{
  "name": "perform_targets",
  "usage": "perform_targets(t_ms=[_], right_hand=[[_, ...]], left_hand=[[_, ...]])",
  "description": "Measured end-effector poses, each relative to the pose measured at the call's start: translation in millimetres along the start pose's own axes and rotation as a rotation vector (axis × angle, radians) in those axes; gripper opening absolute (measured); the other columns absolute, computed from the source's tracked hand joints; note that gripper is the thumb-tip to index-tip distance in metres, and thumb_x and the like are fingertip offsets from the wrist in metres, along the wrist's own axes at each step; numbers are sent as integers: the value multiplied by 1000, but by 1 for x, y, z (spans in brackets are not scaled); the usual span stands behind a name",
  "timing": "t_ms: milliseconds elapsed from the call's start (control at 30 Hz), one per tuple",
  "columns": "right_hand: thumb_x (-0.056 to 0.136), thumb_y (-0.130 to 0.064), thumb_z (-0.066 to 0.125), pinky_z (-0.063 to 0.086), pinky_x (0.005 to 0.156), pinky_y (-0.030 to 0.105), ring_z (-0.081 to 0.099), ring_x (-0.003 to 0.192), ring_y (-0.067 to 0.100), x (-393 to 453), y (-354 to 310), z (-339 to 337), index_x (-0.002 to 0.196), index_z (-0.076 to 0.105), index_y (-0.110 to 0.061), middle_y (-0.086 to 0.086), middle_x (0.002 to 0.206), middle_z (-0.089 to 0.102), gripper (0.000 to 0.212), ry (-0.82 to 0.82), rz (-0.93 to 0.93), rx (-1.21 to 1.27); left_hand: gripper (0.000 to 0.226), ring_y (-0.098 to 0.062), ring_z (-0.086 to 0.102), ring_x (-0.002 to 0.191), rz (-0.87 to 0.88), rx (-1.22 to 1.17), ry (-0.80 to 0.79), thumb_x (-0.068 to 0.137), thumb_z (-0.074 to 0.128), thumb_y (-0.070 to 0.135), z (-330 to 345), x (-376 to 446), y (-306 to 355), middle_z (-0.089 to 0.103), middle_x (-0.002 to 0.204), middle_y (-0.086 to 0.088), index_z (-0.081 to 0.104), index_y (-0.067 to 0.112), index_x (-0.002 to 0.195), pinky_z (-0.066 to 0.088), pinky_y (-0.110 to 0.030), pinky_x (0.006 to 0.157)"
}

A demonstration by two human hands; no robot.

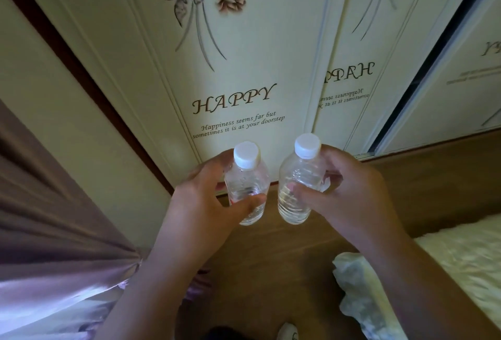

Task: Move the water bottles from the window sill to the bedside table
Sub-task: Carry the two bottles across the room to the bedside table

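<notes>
Two bottles: each hand carries one clear plastic water bottle upright in mid-air, above the wooden floor (271,272) and in front of the wardrobe door (238,74); the pair are close but apart.
Left hand (200,198): fingers and thumb curled round the left bottle (248,193), thumb across its lower front.
Right hand (349,190): fingers curled round the right bottle (296,188), gripping its side.
Bottle make: ribbed see-through walls, white ridged screw caps, water inside.
Surroundings: cream sliding door printed with brown roses, "HAPPY" and a line of script; a mirrored panel (349,79) beside it repeats the word reversed.
Left side: mauve satin curtain (54,231), gathered in folds.
Right side: fluffy white bedding (466,258), with a crinkled pale bag (360,293) at its edge.
Hard to tell: water levels; a white shape at the bottom edge is cut off.
</notes>
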State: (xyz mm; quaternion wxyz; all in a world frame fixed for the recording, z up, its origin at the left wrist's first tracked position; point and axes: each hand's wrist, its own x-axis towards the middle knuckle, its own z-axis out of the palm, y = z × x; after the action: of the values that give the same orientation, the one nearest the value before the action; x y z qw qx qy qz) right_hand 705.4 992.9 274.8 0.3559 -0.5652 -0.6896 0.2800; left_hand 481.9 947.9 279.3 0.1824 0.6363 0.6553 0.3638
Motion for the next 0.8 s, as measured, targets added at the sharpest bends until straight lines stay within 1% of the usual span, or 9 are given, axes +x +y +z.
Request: perform_targets(t_ms=[67,100,233,400,500,533,600,700,800], right_hand=[[70,-54,81,46,71,7,58,93,-13,10,6,-5,124,59,-42,-34,98,63,60,11,8,-13],[70,-54,81,46,70,5,58,93,-13,15,9,-8,125,58,-42,-34,98,62,61,18,13,-23],[70,-58,78,48,74,7,60,92,-13,37,20,-13,126,58,-41,-33,100,64,62,73,63,-57],[72,-53,78,44,67,-1,60,89,-17,64,24,-12,123,56,-45,-36,98,59,56,155,104,-82],[72,-46,81,53,81,18,63,95,-4,86,23,-8,128,58,-34,-20,114,67,61,211,160,-108],[72,-46,81,55,84,24,63,99,1,93,21,-6,130,59,-30,-14,119,67,64,232,172,-121],[71,-46,81,55,88,27,64,103,4,109,19,-2,134,58,-28,-12,122,67,69,269,177,-133],[70,-48,81,51,87,18,61,101,-5,131,18,7,133,58,-31,-21,118,64,69,329,201,-138],[71,-50,81,46,83,6,57,98,-16,146,19,19,131,58,-34,-26,116,63,67,371,242,-162]], left_hand=[[69,14,59,98,-8,-31,-34,64,82,58,9,15,2,56,114,37,44,64,121,47,-8,76],[71,12,59,98,-11,-36,-53,64,83,58,15,23,2,56,116,35,45,61,124,47,-10,76],[74,7,60,100,19,-34,-117,63,83,60,33,58,2,57,120,28,49,50,128,42,-7,72],[71,7,57,103,78,-79,-229,65,80,62,51,115,-5,53,124,31,48,50,128,35,-6,71],[65,17,52,97,153,-122,-309,65,75,65,58,157,-9,46,116,40,45,56,122,35,-3,71],[66,17,51,97,176,-129,-327,64,74,67,59,171,-11,44,117,39,42,58,121,33,-3,71],[70,9,53,103,222,-133,-349,64,71,67,61,199,-16,48,124,32,41,56,125,31,-4,70],[75,2,56,110,288,-137,-384,65,74,64,64,236,-27,54,134,22,47,46,132,35,-6,73],[75,0,58,111,341,-162,-426,65,77,61,67,266,-38,55,128,24,49,44,132,39,-11,79]])
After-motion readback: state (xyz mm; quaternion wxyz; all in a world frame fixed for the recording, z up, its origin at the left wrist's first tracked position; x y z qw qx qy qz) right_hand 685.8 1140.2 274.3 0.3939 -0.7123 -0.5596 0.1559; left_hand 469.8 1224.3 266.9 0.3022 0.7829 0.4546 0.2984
